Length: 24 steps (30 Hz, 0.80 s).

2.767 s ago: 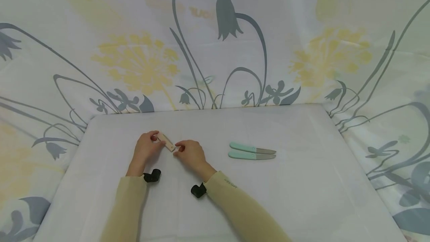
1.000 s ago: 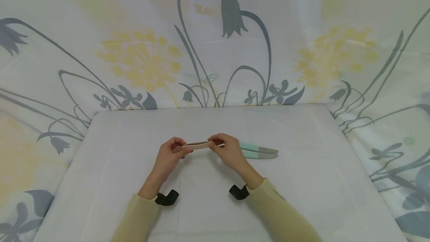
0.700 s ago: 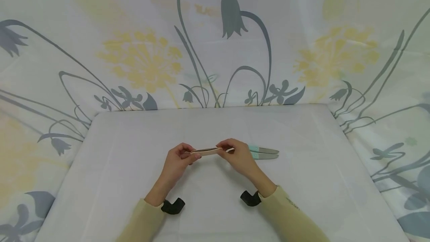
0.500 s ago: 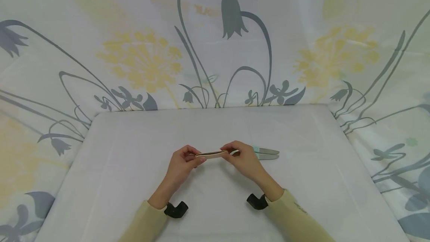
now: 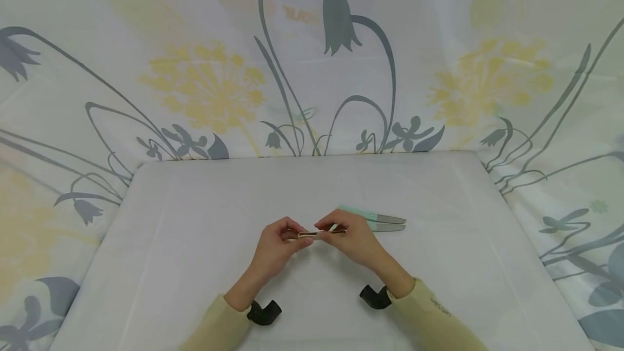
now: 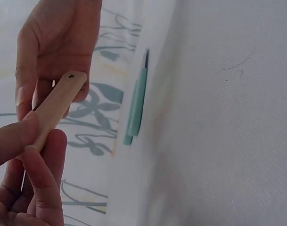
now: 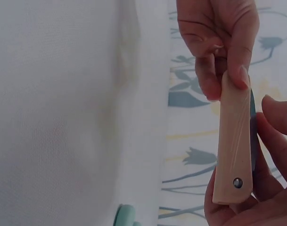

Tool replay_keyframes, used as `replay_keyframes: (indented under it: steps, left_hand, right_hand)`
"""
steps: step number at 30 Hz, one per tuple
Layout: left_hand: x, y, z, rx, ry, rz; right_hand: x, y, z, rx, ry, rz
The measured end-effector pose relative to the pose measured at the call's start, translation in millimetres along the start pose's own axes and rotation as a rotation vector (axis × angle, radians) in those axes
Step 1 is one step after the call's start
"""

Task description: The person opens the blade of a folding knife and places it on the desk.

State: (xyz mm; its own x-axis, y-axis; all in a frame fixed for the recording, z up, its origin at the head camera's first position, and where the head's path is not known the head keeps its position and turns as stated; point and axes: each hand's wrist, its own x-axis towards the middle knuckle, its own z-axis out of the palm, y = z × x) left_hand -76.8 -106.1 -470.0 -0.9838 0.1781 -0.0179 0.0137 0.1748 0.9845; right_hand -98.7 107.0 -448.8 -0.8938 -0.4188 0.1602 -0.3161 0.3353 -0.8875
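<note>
A folding knife with a pale beige handle (image 7: 233,146) is held between both hands above the table. Its dark blade (image 7: 253,132) shows along one long edge of the handle, mostly folded in. My left hand (image 5: 278,242) pinches one end between thumb and fingers. At the other end, where a metal rivet (image 7: 237,182) sits, my right hand (image 5: 353,234) holds it with curled fingers behind the handle; its thumb stands off from the handle in the right wrist view. From the head view the knife (image 5: 307,234) appears edge-on, partly covered by fingers.
Two mint-green-handled knives (image 5: 390,227) lie side by side on the white table (image 5: 439,286), just beyond my right hand, blades pointing right. A flower-printed cloth (image 5: 205,85) rises behind and at the sides of the table. Each wrist wears a black camera (image 5: 265,313).
Both hands have carried the folding knife right and toward me from the table's left part. It has turned from slanted to level and edge-on. The green knives stay put, their handles partly covered now.
</note>
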Motion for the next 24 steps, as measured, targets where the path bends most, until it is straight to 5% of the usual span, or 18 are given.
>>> replay_keyframes:
  steps: [12,24]
  left_hand:
    - [-2.8,-1.3,6.7,-0.049,-0.016,-0.004]
    - [-3.0,-1.8,7.8,-0.028,-0.012,0.028]
  right_hand:
    - [-2.6,-0.7,5.5,-0.016,-0.034,-0.073]
    - [-5.0,-1.6,13.1,-0.117,0.081,-0.093]
